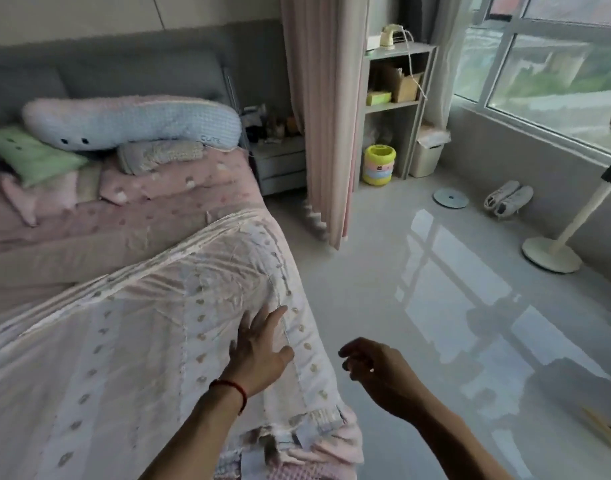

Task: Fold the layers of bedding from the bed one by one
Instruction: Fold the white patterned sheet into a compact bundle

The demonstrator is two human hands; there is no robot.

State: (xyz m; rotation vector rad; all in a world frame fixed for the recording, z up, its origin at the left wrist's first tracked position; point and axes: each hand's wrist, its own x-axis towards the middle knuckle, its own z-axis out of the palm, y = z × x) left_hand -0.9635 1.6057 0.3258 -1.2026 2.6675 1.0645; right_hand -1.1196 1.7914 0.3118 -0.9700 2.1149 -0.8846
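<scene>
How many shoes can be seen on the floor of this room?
2. The shoes are a white pair lying side by side on the floor below the window, right of a round flat disc. Others may be hidden.

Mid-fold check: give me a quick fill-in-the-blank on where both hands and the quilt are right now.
1. The left hand lies flat on the ____.
2. The right hand hovers over the ____, holding nothing.
3. The long plush rests at the ____ of the bed.
4. A red string circles the ____ wrist.

Missing: quilt; floor; head; left
</scene>
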